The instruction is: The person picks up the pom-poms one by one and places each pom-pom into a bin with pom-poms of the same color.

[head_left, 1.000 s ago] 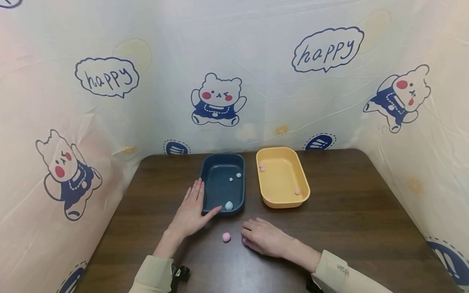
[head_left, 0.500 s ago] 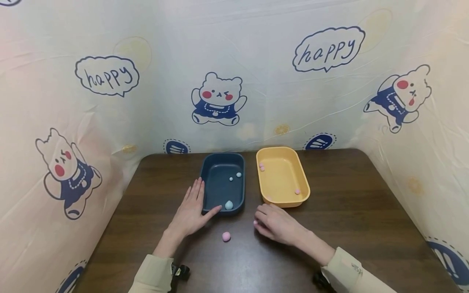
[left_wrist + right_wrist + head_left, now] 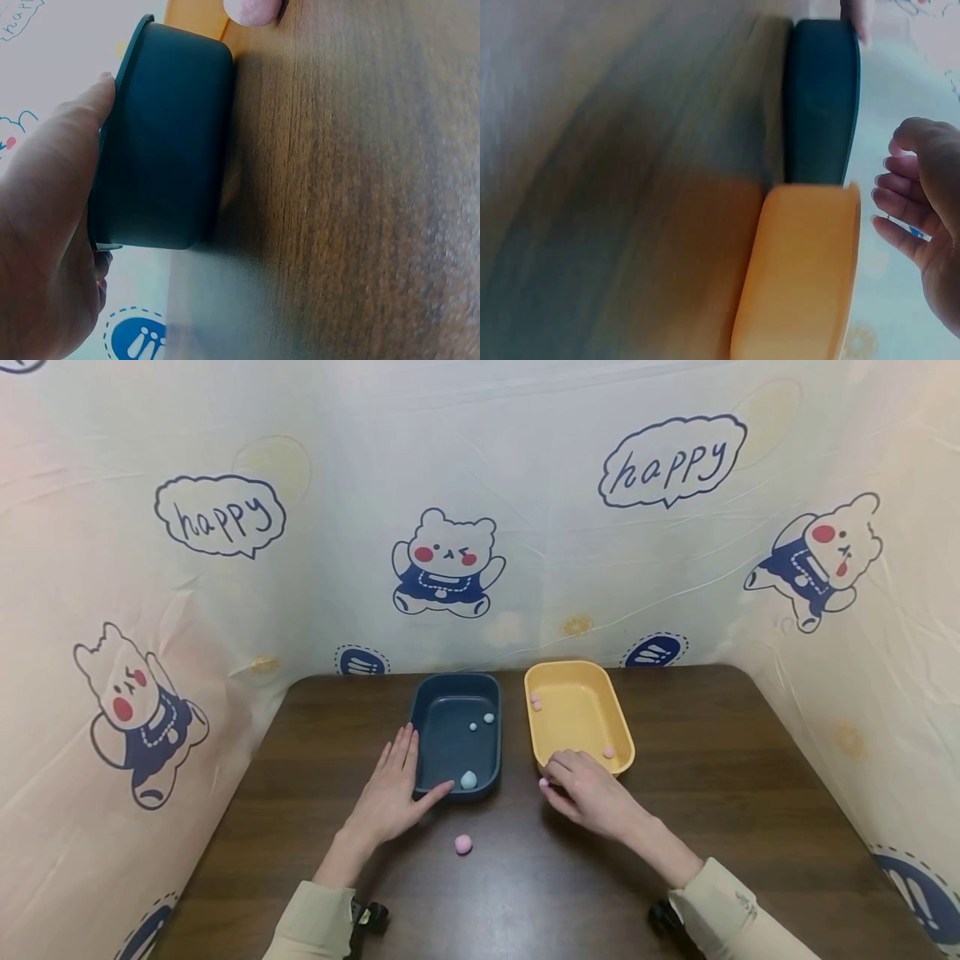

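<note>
My left hand (image 3: 386,793) lies with straight fingers along the left side of a dark blue tray (image 3: 457,687), its thumb over the near rim. In the left wrist view the thumb touches that rim. Several pale blue balls, the largest one (image 3: 468,780) near the thumb, lie in this tray. My right hand (image 3: 592,795) pinches a small pink ball (image 3: 543,783) between thumb and curled fingers, over the near edge of a yellow tray (image 3: 573,670). Pink balls (image 3: 537,706) lie inside the yellow tray. Another pink ball (image 3: 463,844) sits on the table between my hands.
Both trays stand side by side near the back of a dark brown wooden table (image 3: 697,760), with a narrow gap between them. A pale curtain (image 3: 547,468) printed with bears encloses the table at the back and both sides.
My right hand has moved from the table between the trays' near ends, rightward and away from me, up to the yellow tray, carrying the pink ball. The left hand has stayed still.
</note>
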`<state>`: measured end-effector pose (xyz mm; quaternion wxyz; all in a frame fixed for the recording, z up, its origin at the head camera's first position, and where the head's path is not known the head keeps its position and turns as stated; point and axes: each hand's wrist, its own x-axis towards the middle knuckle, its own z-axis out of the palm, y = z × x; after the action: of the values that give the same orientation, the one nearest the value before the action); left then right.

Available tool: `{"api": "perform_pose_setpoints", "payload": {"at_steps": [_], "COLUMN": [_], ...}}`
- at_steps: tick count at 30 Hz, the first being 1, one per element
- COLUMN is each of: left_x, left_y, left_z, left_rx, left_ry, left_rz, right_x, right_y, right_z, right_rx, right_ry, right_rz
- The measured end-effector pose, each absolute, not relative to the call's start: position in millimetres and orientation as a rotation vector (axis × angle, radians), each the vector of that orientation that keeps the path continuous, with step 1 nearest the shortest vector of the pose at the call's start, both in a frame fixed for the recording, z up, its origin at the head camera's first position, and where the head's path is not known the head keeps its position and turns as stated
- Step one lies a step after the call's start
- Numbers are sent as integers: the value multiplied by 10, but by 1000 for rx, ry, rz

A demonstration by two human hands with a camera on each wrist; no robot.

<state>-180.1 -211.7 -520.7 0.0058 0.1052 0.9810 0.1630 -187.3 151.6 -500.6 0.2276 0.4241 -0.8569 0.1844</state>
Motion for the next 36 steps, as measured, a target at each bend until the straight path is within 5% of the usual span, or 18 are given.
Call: {"api": "perform_pose_setpoints", "payload": {"at_steps": [36], "left_x": [-1815], "left_y": [-2117], "left_z": [-5237], "left_rx": [338], "left_ry": [3096], "left_rz": [478], "right_x": [-2375], "right_y": [1852], "right_z": [-5027], "right_rx": [873], "right_ry": [-2512], "right_rz": [634]}}
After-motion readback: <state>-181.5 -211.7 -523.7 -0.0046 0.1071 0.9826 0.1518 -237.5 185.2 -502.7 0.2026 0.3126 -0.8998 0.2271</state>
